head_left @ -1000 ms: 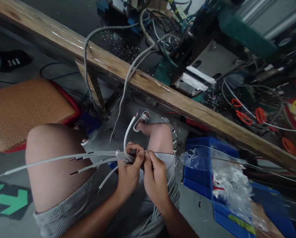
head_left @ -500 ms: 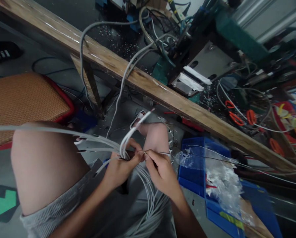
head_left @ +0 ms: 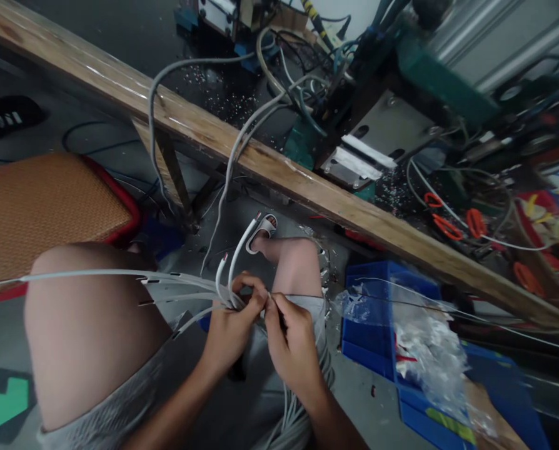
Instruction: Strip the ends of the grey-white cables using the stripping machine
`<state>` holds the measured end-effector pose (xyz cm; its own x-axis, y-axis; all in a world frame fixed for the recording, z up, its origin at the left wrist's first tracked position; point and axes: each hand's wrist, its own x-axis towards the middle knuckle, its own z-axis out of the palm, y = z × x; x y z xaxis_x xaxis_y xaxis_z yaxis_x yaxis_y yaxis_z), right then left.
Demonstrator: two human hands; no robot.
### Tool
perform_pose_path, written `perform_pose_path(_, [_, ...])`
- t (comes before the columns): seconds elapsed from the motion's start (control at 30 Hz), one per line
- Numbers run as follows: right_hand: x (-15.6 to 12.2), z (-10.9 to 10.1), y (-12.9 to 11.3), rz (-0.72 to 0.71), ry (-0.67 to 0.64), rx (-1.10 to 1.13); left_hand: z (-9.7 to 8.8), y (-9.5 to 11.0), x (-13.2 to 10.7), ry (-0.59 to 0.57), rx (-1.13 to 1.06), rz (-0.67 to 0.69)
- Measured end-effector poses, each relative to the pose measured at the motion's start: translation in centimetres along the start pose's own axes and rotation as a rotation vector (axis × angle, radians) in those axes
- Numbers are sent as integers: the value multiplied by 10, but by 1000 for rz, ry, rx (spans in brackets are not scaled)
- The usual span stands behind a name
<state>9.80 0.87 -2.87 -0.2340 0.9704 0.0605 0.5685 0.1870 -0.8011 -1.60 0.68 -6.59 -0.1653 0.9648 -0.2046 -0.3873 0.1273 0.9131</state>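
A bundle of pale grey cables [head_left: 298,415] runs across my lap, its lower part hanging below my right forearm. My left hand [head_left: 232,328] is closed round the bundle near its cut ends. Several ends fan out to the left over my thigh, one longer cable [head_left: 96,272] among them. Two white ends [head_left: 241,247] curve upward, with reddish wire at their tips. My right hand [head_left: 294,334] pinches at the left fingertips, thumb and forefinger pressed together. Whatever lies between the fingertips is too small to name.
A wooden-edged bench [head_left: 204,134] crosses ahead, bearing a green machine [head_left: 448,75], loose cables and orange-handled scissors [head_left: 446,226]. Blue bins [head_left: 366,340] with crumpled plastic [head_left: 429,350] stand at right. A woven-seat stool [head_left: 49,215] is at left.
The white cable ends above my left hand have spread apart and swung left. My right hand has shifted slightly left and down; both hands still meet at the fingertips.
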Motion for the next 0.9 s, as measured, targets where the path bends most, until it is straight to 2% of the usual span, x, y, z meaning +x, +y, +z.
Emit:
perform_pose_path(0.1, [0,-21,5,-39,-59,56,-5,-3,2,-9,-107,-118])
perform_pose_path(0.23, [8,-53,11,-268,-312,48,-6,-1,4,-3,-247,-253])
perform_pose_path(0.3, [14,-61,12,-378,-379,-35,-4,5,6,-16,-281,-309])
perform_pose_path(0.37, [19,-59,13,-498,-386,-144,0,9,7,-11,-313,-342])
perform_pose_path(0.47, [23,-47,16,-651,-291,-316,6,12,9,56,-328,-331])
perform_pose_path(0.57, [25,-35,17,-724,-191,-379,9,10,12,146,-349,-337])
perform_pose_path(0.63, [26,-36,17,-754,-156,-391,9,9,14,183,-397,-396])
perform_pose_path(0.73, [29,-50,17,-798,-121,-389,7,9,16,215,-441,-501])
perform_pose_path(0.8, [35,-66,20,-816,-37,-367,8,9,17,212,-457,-512])
perform_pose_path(0.9, [52,-88,23,-799,292,-419,10,7,16,199,-495,-470])
